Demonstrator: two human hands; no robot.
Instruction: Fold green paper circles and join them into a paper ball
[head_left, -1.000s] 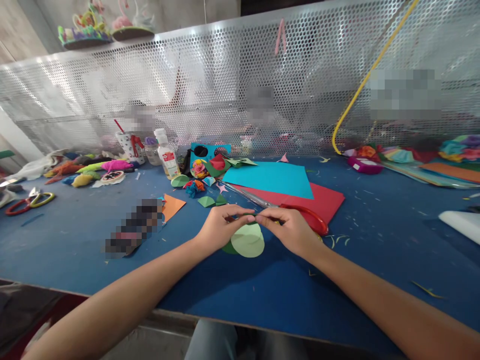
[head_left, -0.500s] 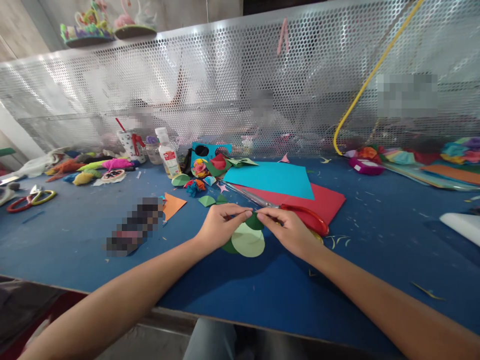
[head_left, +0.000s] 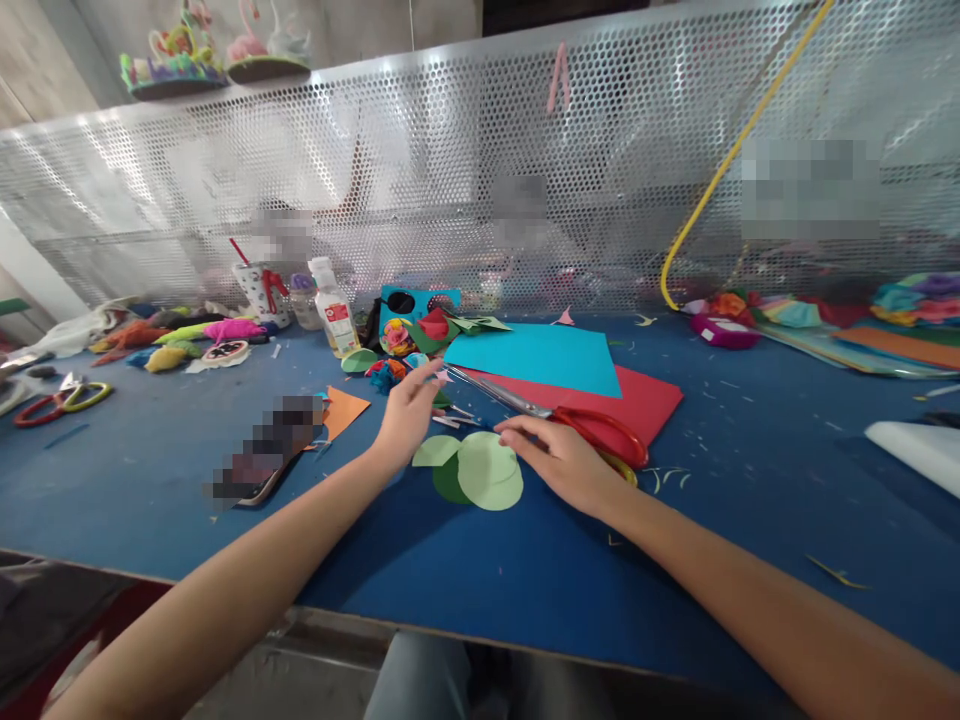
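Note:
Three overlapping paper circles lie flat on the blue table [head_left: 525,590]: a large light green circle [head_left: 489,472], a dark green one [head_left: 448,484] under it and a smaller light green one [head_left: 435,452]. My right hand [head_left: 559,458] rests on the table, its fingertips touching the large circle's far edge. My left hand [head_left: 409,410] hovers open, reaching away from me towards small folded paper pieces [head_left: 397,372]; it holds nothing. Red-handled scissors [head_left: 592,428] lie just beyond my right hand.
Cyan sheet [head_left: 540,358] on a red sheet [head_left: 645,400] behind the scissors. An orange paper triangle [head_left: 343,410] and a phone [head_left: 262,450] at left. Glue bottle [head_left: 334,310], cup [head_left: 259,290], more scissors [head_left: 56,402] far left. Perforated metal screen [head_left: 450,180] at the back, yellow cable [head_left: 720,170].
Both hands let go of the green paper circles, which now lie flat on the table. My left hand moved forward and opened; my right hand lowered onto the table.

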